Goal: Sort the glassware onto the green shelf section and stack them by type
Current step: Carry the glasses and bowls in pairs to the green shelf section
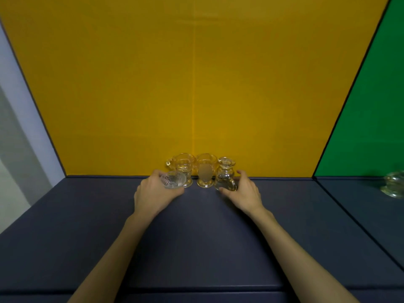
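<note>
Against the yellow back wall stand clear glass pieces in a row. My left hand holds a small ribbed glass bowl, tipped so its mouth faces me. Behind the bowl stands a handled glass mug. A footed glass with a frosted inside is in the middle. My right hand curls round the base of a curvy glass jar, which leans a little. The green shelf section lies to the right, with glassware on its floor at the frame's edge.
The dark blue shelf floor stretches from the wall toward me. A thin dark divider separates the yellow section from the green one. A pale wall closes the left side.
</note>
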Demonstrator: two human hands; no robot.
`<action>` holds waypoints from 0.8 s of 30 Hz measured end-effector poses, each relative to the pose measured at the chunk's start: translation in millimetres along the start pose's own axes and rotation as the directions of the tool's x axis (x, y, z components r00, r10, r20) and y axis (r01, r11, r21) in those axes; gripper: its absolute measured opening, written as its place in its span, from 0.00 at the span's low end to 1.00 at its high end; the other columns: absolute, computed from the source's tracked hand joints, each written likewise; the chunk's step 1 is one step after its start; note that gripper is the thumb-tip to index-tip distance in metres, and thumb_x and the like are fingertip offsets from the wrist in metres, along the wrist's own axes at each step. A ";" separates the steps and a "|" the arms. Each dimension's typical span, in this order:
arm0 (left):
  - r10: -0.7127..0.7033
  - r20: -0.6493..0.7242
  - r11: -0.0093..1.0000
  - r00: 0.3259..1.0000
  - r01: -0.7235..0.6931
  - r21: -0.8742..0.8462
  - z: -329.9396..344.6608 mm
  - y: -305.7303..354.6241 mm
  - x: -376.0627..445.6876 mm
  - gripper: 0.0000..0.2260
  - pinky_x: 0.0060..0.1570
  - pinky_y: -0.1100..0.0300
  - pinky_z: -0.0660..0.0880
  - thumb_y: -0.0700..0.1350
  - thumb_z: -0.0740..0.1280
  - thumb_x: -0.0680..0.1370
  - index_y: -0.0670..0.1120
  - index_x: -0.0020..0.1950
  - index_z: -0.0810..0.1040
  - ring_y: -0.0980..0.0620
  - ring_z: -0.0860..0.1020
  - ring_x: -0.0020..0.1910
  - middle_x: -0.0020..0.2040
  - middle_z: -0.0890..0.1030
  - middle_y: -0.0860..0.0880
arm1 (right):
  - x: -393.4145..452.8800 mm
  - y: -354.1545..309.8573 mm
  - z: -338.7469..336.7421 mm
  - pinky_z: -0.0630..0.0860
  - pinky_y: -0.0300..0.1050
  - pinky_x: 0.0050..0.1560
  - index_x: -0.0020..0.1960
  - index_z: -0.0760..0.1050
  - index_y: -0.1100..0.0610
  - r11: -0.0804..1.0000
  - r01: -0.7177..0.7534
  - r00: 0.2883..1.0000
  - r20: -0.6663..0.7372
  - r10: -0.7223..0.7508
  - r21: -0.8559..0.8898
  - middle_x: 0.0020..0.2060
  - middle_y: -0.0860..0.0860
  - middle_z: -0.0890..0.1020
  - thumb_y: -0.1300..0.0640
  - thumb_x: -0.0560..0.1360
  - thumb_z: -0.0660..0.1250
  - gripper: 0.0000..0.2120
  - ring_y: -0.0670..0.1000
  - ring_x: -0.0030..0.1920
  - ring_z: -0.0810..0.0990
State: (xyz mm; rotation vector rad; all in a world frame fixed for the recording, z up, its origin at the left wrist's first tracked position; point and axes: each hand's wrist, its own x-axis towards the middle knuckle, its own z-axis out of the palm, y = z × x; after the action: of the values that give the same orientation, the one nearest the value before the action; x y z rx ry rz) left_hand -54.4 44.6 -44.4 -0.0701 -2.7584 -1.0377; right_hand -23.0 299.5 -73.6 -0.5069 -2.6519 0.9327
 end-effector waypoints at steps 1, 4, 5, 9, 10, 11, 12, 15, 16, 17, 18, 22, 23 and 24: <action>0.011 0.005 0.999 1.000 -0.011 -0.035 -1.2 -0.7 -0.9 0.30 0.46 0.54 0.72 0.65 0.76 0.64 0.53 0.60 0.74 0.45 0.79 0.56 0.53 0.80 0.51 | 2.4 -1.1 2.5 0.74 0.53 0.59 0.73 0.62 0.53 1.000 -0.015 1.000 -0.002 0.015 0.023 0.64 0.50 0.79 0.37 0.66 0.76 0.44 0.57 0.65 0.77; 0.045 0.012 0.991 0.999 -0.043 -0.124 -3.0 -4.6 -4.1 0.28 0.51 0.51 0.78 0.64 0.77 0.62 0.56 0.57 0.73 0.48 0.79 0.54 0.52 0.81 0.54 | 10.6 -3.9 7.4 0.75 0.51 0.58 0.71 0.67 0.54 0.988 -0.074 0.997 -0.023 0.078 0.136 0.62 0.50 0.80 0.39 0.63 0.79 0.43 0.55 0.63 0.78; 0.049 0.016 0.989 0.999 -0.046 -0.142 -3.0 -5.8 -5.4 0.28 0.52 0.50 0.78 0.64 0.77 0.62 0.56 0.57 0.73 0.49 0.79 0.53 0.52 0.81 0.55 | 13.3 -5.6 8.2 0.76 0.51 0.58 0.69 0.68 0.54 0.981 -0.092 0.995 -0.026 0.098 0.168 0.61 0.49 0.80 0.40 0.62 0.80 0.42 0.54 0.62 0.78; 0.058 0.020 0.985 0.998 -0.054 -0.167 -0.7 -8.4 -11.1 0.30 0.52 0.50 0.79 0.65 0.78 0.60 0.57 0.57 0.74 0.51 0.80 0.53 0.52 0.82 0.56 | 22.1 -5.3 14.4 0.77 0.55 0.57 0.62 0.73 0.52 0.978 -0.112 0.992 -0.031 0.119 0.177 0.57 0.48 0.82 0.41 0.59 0.82 0.36 0.54 0.58 0.80; 0.068 0.014 0.982 0.998 -0.064 -0.176 0.2 -8.3 -12.6 0.30 0.52 0.50 0.79 0.65 0.78 0.60 0.57 0.57 0.74 0.51 0.80 0.53 0.52 0.82 0.56 | 23.3 -3.5 15.7 0.78 0.56 0.57 0.60 0.74 0.51 0.978 -0.114 0.992 -0.027 0.121 0.174 0.56 0.48 0.82 0.41 0.59 0.82 0.35 0.54 0.57 0.80; 0.077 0.005 0.979 0.997 -0.075 -0.192 0.9 -7.5 -14.0 0.29 0.52 0.50 0.79 0.64 0.79 0.60 0.57 0.57 0.75 0.52 0.80 0.52 0.52 0.82 0.56 | 23.2 -2.1 15.7 0.78 0.56 0.56 0.58 0.74 0.51 0.976 -0.120 0.992 -0.024 0.127 0.181 0.55 0.47 0.82 0.41 0.59 0.82 0.33 0.53 0.56 0.80; 0.088 -0.004 0.974 0.996 -0.087 -0.209 1.4 -6.2 -15.0 0.29 0.51 0.52 0.79 0.63 0.79 0.61 0.56 0.57 0.75 0.53 0.80 0.52 0.52 0.82 0.56 | 22.0 -1.4 14.6 0.78 0.55 0.54 0.56 0.73 0.51 0.972 -0.126 0.991 -0.023 0.133 0.198 0.52 0.47 0.82 0.42 0.58 0.82 0.32 0.53 0.54 0.80; 0.114 -0.023 0.957 0.993 -0.116 -0.267 1.6 0.5 -17.4 0.28 0.47 0.56 0.76 0.61 0.80 0.62 0.54 0.58 0.76 0.56 0.80 0.49 0.51 0.83 0.57 | 15.4 1.8 8.9 0.79 0.52 0.49 0.52 0.71 0.53 0.962 -0.122 0.990 -0.032 0.134 0.246 0.47 0.47 0.81 0.45 0.59 0.81 0.30 0.51 0.48 0.80; 0.125 -0.026 0.952 0.992 -0.127 -0.278 1.8 2.9 -17.4 0.29 0.47 0.56 0.76 0.63 0.79 0.61 0.55 0.58 0.76 0.56 0.80 0.50 0.51 0.83 0.57 | 12.7 3.6 6.8 0.78 0.51 0.47 0.52 0.71 0.53 0.961 -0.113 0.991 -0.041 0.128 0.253 0.47 0.48 0.81 0.45 0.59 0.81 0.29 0.51 0.47 0.80; 0.133 -0.024 0.949 0.991 -0.134 -0.284 2.3 5.1 -17.3 0.30 0.48 0.56 0.77 0.63 0.79 0.61 0.55 0.58 0.76 0.56 0.80 0.50 0.52 0.84 0.56 | 9.6 5.1 4.6 0.78 0.50 0.47 0.52 0.71 0.53 0.961 -0.103 0.991 -0.051 0.120 0.255 0.47 0.48 0.81 0.46 0.59 0.81 0.29 0.51 0.47 0.80; 0.141 -0.018 0.949 0.990 -0.140 -0.283 2.9 7.0 -17.6 0.30 0.48 0.56 0.76 0.63 0.79 0.60 0.55 0.59 0.76 0.55 0.81 0.50 0.52 0.84 0.56 | 6.3 6.6 1.9 0.77 0.50 0.47 0.52 0.71 0.53 0.962 -0.093 0.992 -0.061 0.112 0.255 0.48 0.48 0.81 0.46 0.59 0.81 0.29 0.51 0.48 0.80; 0.172 0.012 0.946 0.985 -0.161 -0.282 7.4 14.2 -20.2 0.30 0.47 0.59 0.73 0.60 0.81 0.63 0.54 0.60 0.76 0.55 0.80 0.50 0.54 0.83 0.55 | -7.2 11.0 -10.9 0.75 0.45 0.44 0.53 0.73 0.52 0.967 -0.043 0.993 -0.095 0.069 0.251 0.48 0.46 0.81 0.49 0.59 0.80 0.27 0.49 0.47 0.79; 0.182 0.018 0.944 0.983 -0.169 -0.283 9.0 15.7 -21.2 0.30 0.47 0.59 0.73 0.60 0.81 0.62 0.54 0.60 0.76 0.55 0.80 0.50 0.54 0.83 0.55 | -10.5 11.8 -14.3 0.75 0.44 0.44 0.53 0.74 0.52 0.968 -0.031 0.993 -0.103 0.058 0.249 0.48 0.46 0.81 0.50 0.59 0.80 0.26 0.48 0.47 0.80; 0.188 0.024 0.943 0.982 -0.174 -0.283 10.7 17.1 -21.9 0.29 0.47 0.58 0.73 0.60 0.81 0.62 0.55 0.59 0.76 0.55 0.80 0.50 0.54 0.83 0.55 | -14.2 12.2 -18.2 0.76 0.44 0.45 0.54 0.74 0.52 0.969 -0.018 0.992 -0.114 0.048 0.248 0.48 0.46 0.81 0.50 0.59 0.80 0.26 0.48 0.48 0.80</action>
State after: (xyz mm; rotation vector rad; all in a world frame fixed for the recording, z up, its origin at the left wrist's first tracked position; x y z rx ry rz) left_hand -32.8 65.0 -45.5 -0.3881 -2.5664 -1.3815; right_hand -0.6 312.4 -69.8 -0.5300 -2.3852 1.1833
